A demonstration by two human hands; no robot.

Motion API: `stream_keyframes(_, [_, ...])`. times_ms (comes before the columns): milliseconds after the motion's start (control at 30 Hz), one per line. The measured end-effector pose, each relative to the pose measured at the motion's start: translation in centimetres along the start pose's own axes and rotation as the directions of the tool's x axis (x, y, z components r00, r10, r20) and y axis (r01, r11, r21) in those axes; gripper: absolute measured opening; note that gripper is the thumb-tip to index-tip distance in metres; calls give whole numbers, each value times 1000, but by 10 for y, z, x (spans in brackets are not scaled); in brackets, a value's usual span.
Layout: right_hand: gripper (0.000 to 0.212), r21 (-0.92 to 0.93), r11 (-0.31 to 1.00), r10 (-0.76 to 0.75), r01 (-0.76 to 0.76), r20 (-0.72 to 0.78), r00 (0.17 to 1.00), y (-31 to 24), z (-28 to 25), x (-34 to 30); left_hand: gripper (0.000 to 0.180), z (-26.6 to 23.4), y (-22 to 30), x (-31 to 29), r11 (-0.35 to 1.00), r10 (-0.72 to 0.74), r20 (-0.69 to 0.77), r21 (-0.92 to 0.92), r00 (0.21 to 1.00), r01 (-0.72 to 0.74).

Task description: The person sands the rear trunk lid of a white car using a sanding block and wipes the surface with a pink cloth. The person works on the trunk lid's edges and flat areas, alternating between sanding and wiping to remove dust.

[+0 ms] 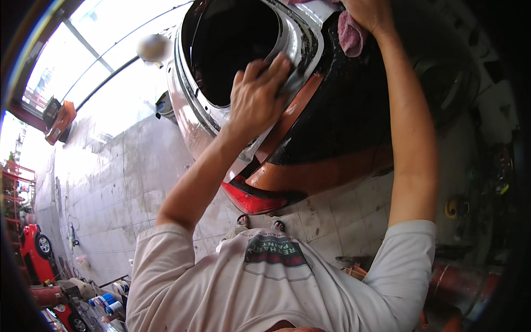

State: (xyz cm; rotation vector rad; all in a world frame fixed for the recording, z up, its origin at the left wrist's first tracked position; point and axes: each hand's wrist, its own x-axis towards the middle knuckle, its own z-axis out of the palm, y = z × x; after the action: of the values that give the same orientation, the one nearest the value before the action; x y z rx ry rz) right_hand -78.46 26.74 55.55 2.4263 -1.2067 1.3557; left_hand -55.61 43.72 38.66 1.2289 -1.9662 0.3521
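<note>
In front of me stands a car with wet-looking grey and orange bodywork (pixel 321 174). Its large dark window opening (pixel 232 50) is at the upper middle, and a red tail light (pixel 257 200) sits at the near corner. My left hand (pixel 259 91) presses on the grey pillar beside the opening, fingers curled and slightly smeared by motion. Something dark shows by its fingertips, but I cannot make out what it is. At the top edge my right hand (pixel 368 14) grips a pink cloth (pixel 351 36) against the car; part of that hand is cut off.
Pale tiled floor (pixel 121 182) surrounds the car. An orange vehicle (pixel 62 122) is at the far left, with a red car (pixel 37 252) nearer. Several cans (pixel 105 304) stand at the lower left. A red cylinder (pixel 462 282) lies at the lower right.
</note>
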Motion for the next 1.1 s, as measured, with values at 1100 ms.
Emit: stream_keyframes(1100, [43, -44, 998, 46, -50, -83, 995, -4, 19, 1, 73, 0, 24, 28, 994, 105, -15, -19, 994, -105])
